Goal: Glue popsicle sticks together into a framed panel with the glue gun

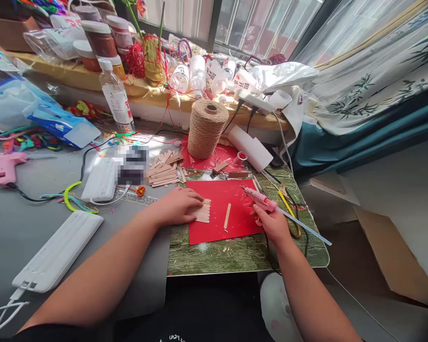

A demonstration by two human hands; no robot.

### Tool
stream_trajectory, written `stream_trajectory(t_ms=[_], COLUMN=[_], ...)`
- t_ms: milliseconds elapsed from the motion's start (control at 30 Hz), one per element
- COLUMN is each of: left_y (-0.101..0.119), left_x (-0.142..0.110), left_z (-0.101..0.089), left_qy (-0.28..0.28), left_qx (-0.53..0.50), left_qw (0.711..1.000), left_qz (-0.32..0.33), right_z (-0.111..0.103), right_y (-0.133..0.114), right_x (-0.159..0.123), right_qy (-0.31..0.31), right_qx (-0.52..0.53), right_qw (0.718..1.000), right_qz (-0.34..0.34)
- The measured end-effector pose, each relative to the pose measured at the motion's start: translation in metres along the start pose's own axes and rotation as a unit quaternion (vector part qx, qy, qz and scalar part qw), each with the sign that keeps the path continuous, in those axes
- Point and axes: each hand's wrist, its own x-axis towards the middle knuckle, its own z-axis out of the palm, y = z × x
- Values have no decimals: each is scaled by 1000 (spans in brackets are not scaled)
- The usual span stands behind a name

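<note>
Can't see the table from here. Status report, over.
Left hand on row of craft sticks. Right hand gripping pink glue gun. Single craft stick between them on red sheet.

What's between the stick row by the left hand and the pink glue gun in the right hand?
One loose wooden stick lies there on the red sheet, as the head view shows.

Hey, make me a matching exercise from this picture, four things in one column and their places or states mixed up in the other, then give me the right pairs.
Things:
1. Right hand
2. Twine spool
3. Lone wooden stick
4. Left hand

Places or states:
A. Lying on the red sheet, between the hands
B. Touching a row of sticks
C. Holding a pink glue gun
D. Standing upright, beyond both hands

Pairs: 1-C, 2-D, 3-A, 4-B
</note>
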Motion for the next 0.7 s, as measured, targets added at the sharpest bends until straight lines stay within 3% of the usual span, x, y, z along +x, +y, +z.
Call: stream_trajectory(t_ms=[100,200,367,500,700], left_y=[-1,-1,-3,-4,-1], left_x=[0,0,-1,-1,-1], left_z=[1,1,2,2,-1], left_qy=[-3,-1,19,22,16], left_qx=[1,4,3,0,4], left_qw=[1000,1000,1000,1000,1000], left_qz=[10,11,-3,-11,-14], right_z=[10,25,54,57,24], right_y=[-19,-32,-20,-10,-18], right_x=[-6,-18,-48,-52,-21], right_qy=[-100,-141,-200,-187,-108], right_qx=[8,21,45,60,37], right_qw=[995,989,979,980,992], right_qz=[-22,-43,22,-23,-57])
